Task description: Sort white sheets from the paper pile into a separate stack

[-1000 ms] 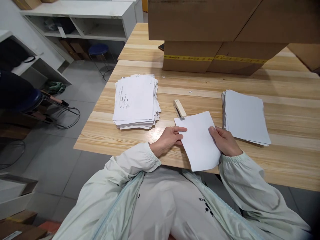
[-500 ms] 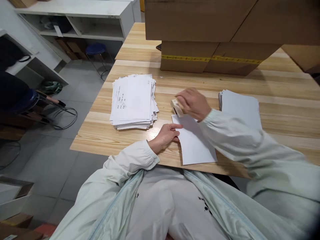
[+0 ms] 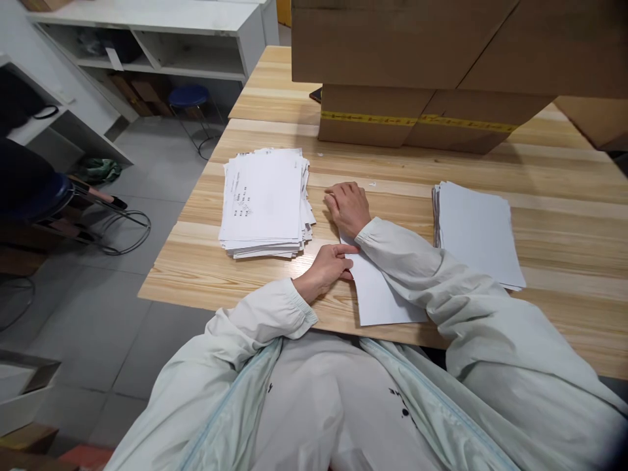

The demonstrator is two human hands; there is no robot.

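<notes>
A white sheaf of paper (image 3: 380,301) lies at the table's front edge, partly under my right forearm. My left hand (image 3: 328,267) grips its left edge, index finger laid across the top and the other fingers curled at the side. Over the sheaf's far end, my right hand (image 3: 349,208) is bent down with its fingers curled. The small cream stapler seen there earlier is now hidden beneath this hand. Left of my hands sits a thick, uneven stack of printed papers (image 3: 265,196). To the right of my forearm lies a second stack of blank-faced sheets (image 3: 481,229).
Large cardboard boxes (image 3: 377,118) with yellow tape are stacked at the back of the wooden table (image 3: 186,268). A dark flat object (image 3: 316,95) shows beside them. Beyond the table's left edge stand blue stools (image 3: 189,96) and white shelving (image 3: 196,55).
My right hand has come down and slightly left over the stapler, covering it, and its forearm has lowered across the sheaf. My left hand keeps its hold on the paper.
</notes>
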